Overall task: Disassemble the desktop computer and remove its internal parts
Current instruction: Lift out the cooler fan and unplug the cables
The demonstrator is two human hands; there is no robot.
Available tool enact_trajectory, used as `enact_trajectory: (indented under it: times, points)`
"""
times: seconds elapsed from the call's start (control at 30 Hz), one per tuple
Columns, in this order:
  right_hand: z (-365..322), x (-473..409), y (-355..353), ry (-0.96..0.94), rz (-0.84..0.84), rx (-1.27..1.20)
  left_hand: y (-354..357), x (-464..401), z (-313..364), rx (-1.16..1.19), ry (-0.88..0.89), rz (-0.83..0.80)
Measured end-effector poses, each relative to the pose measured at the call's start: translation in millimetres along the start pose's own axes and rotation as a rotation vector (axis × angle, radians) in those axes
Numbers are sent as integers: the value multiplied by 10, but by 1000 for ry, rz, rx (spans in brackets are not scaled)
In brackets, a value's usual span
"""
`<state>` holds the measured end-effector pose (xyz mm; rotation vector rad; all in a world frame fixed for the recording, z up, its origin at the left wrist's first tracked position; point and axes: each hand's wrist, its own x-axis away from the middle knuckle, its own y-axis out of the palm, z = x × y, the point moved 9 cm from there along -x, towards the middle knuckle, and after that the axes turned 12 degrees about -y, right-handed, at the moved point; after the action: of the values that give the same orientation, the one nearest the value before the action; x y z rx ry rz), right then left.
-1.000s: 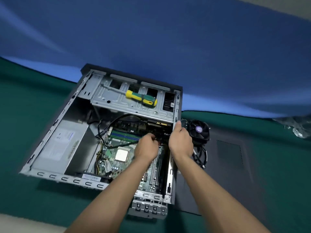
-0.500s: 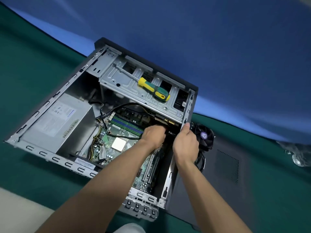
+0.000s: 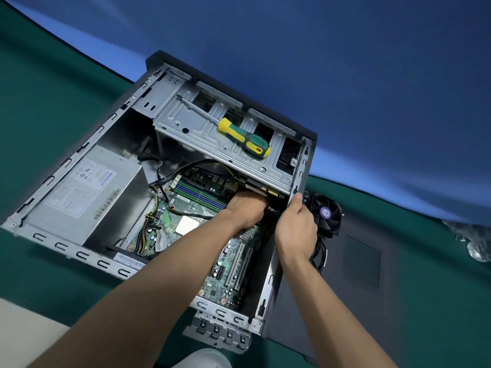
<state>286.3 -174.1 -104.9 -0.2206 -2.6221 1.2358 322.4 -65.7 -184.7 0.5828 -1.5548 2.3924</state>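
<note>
An open desktop case [image 3: 87, 155] lies on its side on a green cloth, its motherboard [image 3: 231, 272] exposed. My left hand [image 3: 245, 208] reaches under the drive cage [image 3: 202, 134], fingers curled and hidden near a card or drive with gold contacts [image 3: 269, 193]; what they hold is not visible. My right hand [image 3: 296, 229] grips the case's right side rail [image 3: 297, 181], thumb up along it. A grey power supply [image 3: 87, 192] fills the left of the case.
A yellow-and-green screwdriver [image 3: 244, 138] lies on the drive cage. A removed black cooler fan [image 3: 326, 213] with cables sits just right of the case on the dark side panel [image 3: 372, 274]. A blue backdrop hangs behind.
My view has swung and moved closer, so the case looks more tilted. Both hands keep the same places: left under the drive cage, right on the side rail.
</note>
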Motion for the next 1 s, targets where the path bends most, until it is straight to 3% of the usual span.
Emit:
enact_trajectory:
  times: [0.27,1.0]
  points:
    - [-6,10,8,16,-1,11,58,-100,-25,-17,-42,17]
    - [7,-41,11,-20,12,50,5,57,186,-173,227,44]
